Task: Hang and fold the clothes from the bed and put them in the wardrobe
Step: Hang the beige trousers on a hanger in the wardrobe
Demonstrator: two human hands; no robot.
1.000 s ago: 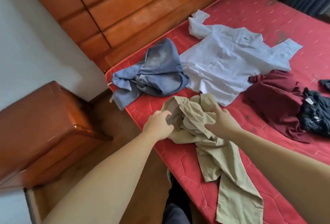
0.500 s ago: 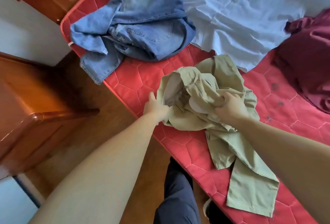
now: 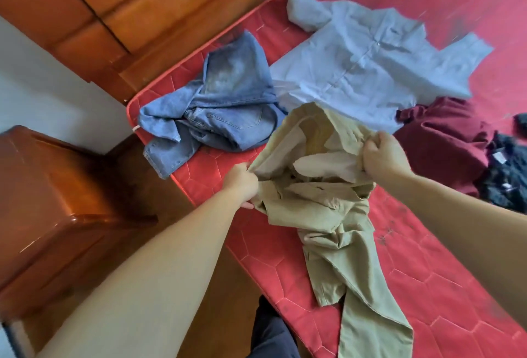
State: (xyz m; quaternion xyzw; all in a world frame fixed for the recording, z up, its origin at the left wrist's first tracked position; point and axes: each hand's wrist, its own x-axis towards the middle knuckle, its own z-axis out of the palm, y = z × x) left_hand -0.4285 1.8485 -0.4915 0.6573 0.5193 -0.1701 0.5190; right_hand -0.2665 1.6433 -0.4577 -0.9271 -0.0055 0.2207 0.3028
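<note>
- The red quilted mattress (image 3: 427,272) fills the right of the view. Its near-left corner points toward a glossy wooden bedside cabinet (image 3: 57,215), and a wooden headboard (image 3: 142,9) runs along its far-left edge.
- The khaki trousers (image 3: 328,200) lie near the mattress's near-left edge. Half a second ago they were a crumpled mound; now the waistband is pulled up and spread open between the two hands, pale pocket linings showing inside, while the legs trail down toward the near edge.
- This suggests the trousers are the first item being straightened for folding or hanging. Nothing is folded yet, and no wardrobe or hanger is in view.
- The left hand (image 3: 241,183) grips the left side of the waistband, fingers curled tight into the cloth.
- The right hand (image 3: 383,155) grips the right side, fingers closed over a bunch of fabric.
- Faded blue jeans (image 3: 222,106) lie heaped by the corner near the headboard, untouched, one leg hanging over the edge.
- A pale blue short-sleeved shirt (image 3: 370,58) lies spread flat beyond the trousers.
- A maroon garment (image 3: 445,135) is bunched to the right. What kind it is cannot be told.
- A black garment (image 3: 507,175) is cut off at the right edge.
- The far part of the mattress is motion-blurred, and whether the trousers are inside out is hard to judge.
</note>
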